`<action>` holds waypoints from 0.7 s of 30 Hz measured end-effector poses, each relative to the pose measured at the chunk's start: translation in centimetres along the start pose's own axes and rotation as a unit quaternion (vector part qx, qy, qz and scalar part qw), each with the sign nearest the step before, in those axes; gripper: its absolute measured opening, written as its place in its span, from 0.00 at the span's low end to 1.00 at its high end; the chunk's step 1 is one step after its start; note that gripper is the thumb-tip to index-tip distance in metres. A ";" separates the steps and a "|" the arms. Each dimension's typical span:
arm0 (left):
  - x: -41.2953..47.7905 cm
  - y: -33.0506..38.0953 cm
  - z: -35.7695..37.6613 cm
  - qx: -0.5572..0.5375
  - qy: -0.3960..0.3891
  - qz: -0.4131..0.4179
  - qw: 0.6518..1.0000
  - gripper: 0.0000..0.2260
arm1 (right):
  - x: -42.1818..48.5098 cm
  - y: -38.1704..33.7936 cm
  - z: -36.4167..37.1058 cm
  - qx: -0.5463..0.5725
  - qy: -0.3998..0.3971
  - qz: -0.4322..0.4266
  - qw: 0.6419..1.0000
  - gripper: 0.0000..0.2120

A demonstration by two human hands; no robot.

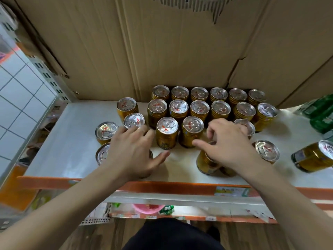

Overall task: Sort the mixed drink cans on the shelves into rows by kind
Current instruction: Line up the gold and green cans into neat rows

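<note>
Several gold drink cans with silver pull-tab lids stand on the white shelf [72, 141]. Two rows [199, 107] line the back, and two more cans [167, 132] stand in front of them. My left hand [133, 150] is spread flat over a mostly hidden can [151, 154], its fingertips reaching a can [134, 120] behind. To its left stand two loose cans [106, 131]. My right hand [228, 145] curls its fingers over the top of a gold can [207, 163] near the front edge; another can [228, 172] sits half hidden under that wrist.
One gold can [313, 156] lies tilted at the far right, and another [266, 151] stands beside my right hand. Green bottles [319, 109] lie at the right rear. Cardboard [162, 51] backs the shelf. An orange strip [162, 186] marks the front edge, with a lower shelf below.
</note>
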State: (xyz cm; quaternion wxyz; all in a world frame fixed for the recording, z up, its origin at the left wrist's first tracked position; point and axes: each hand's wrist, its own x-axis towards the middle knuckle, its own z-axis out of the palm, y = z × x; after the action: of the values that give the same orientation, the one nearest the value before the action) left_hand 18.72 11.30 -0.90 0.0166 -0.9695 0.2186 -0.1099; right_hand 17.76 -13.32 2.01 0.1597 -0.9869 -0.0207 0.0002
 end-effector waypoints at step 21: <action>4.9 -1.3 1.4 -0.069 -0.028 -0.059 0.995 0.24 | 4.2 -4.1 3.6 0.071 0.027 -0.051 0.996 0.18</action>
State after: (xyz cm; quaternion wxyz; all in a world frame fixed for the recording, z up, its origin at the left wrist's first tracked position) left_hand 23.88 10.34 -1.15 -0.0513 -0.9822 0.1672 -0.0684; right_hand 21.81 -8.16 -0.08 0.2296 -0.9705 -0.0662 -0.0332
